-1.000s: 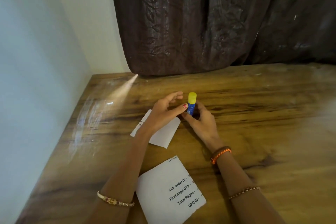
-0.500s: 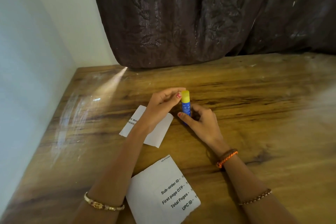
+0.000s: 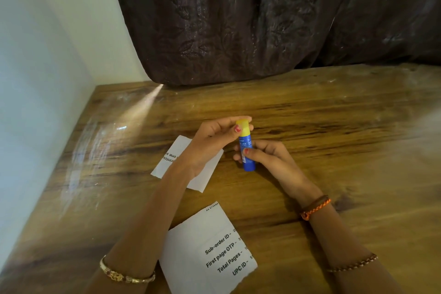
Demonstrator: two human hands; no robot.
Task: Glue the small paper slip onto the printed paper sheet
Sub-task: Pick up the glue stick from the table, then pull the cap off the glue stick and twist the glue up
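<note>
Glue stick (image 3: 248,153) in both closed hands

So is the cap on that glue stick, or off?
On. The yellow cap sits on top of the blue glue stick; the left hand pinches it while the right hand holds the tube.

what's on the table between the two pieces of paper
In the head view, only bare wooden table between the paper slip and the printed sheet; the left forearm passes above it.

Right half of the table (image 3: 346,150) lies bare; curtain (image 3: 262,31) blocks the far edge.
</note>
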